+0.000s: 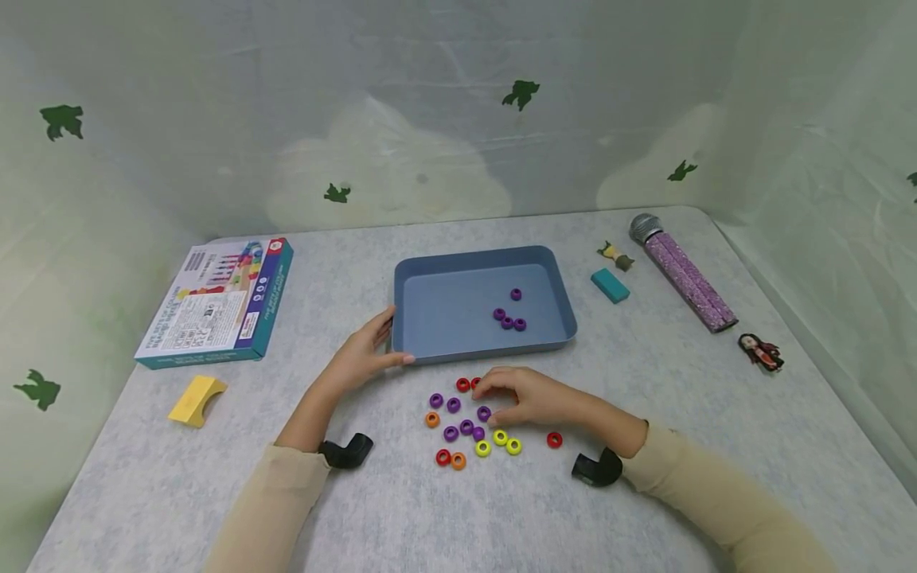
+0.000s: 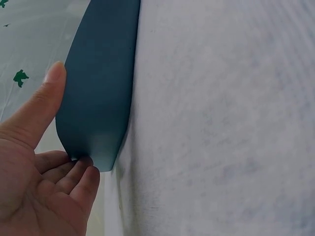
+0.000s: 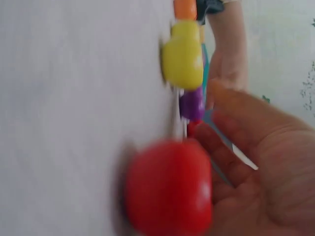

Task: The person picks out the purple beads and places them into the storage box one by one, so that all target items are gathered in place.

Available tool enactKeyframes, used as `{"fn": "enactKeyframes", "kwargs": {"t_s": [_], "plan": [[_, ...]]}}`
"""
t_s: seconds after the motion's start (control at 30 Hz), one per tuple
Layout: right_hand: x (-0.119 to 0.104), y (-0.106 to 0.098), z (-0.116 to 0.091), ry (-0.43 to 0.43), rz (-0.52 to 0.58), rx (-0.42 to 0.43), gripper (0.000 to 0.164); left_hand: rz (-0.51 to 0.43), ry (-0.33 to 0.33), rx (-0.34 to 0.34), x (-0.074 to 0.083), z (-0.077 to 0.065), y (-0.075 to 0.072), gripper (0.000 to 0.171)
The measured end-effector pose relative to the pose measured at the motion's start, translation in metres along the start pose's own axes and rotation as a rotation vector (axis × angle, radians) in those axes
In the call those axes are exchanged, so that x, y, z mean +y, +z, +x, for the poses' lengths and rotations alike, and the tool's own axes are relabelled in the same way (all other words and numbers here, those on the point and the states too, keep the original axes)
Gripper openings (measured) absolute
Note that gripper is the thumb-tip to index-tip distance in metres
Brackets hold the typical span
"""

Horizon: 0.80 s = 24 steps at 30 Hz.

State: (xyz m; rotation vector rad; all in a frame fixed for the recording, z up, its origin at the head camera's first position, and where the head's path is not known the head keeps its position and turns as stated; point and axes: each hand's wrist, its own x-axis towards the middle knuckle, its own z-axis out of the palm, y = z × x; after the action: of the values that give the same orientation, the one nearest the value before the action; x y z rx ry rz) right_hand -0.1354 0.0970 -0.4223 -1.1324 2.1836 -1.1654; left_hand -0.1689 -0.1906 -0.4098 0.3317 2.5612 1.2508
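Note:
My left hand [image 1: 361, 358] holds the near left corner of a blue tray [image 1: 444, 310], thumb along the front wall and fingers at the left side. In the left wrist view, bent fingertips touch the tray's wall [image 2: 101, 93]. Several purple beads [image 1: 520, 325] lie inside the tray. Over the loose beads in front of it hovers my right hand [image 1: 533, 396], thumb and fingers apart with nothing seen between them. A purple bead [image 1: 483, 414] sits by the thumb tip, and red beads [image 1: 462, 384] are near the fingertips, one partly hidden. Yellow beads [image 1: 499, 438] lie below that hand.
Left on the table are a boxed toy set [image 1: 211, 302] and a yellow arch block [image 1: 197, 400]. To the right lie a teal block [image 1: 610, 285], a small figurine [image 1: 616, 255], a glittery purple microphone [image 1: 684, 274] and a little doll [image 1: 761, 352]. A lone red bead [image 1: 555, 440] lies near the right wrist.

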Motion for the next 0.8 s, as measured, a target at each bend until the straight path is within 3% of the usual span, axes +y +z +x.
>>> {"fn": "enactKeyframes", "kwargs": {"t_s": [0.23, 0.4, 0.6, 0.7, 0.8], "plan": [[0.007, 0.008, 0.003, -0.042, -0.098, -0.026, 0.018, 0.002, -0.002, 0.008, 0.000, 0.001, 0.000, 0.092], [0.000, -0.001, 0.003, -0.012, -0.062, 0.016, 0.019, -0.008, 0.011, 0.001, 0.000, 0.001, 0.000, 0.092], [-0.012, -0.034, 0.010, -0.048, -0.013, 0.211, 0.023, -0.015, 0.008, 0.002, -0.001, 0.001, 0.000, 0.091], [-0.018, -0.055, 0.015, -0.052, -0.015, 0.323, 0.022, -0.023, 0.001, -0.002, 0.007, -0.003, -0.001, 0.089], [-0.002, -0.073, 0.023, 0.004, -0.016, 0.391, 0.022, -0.032, -0.003, -0.002, 0.021, -0.009, -0.002, 0.086]]}}
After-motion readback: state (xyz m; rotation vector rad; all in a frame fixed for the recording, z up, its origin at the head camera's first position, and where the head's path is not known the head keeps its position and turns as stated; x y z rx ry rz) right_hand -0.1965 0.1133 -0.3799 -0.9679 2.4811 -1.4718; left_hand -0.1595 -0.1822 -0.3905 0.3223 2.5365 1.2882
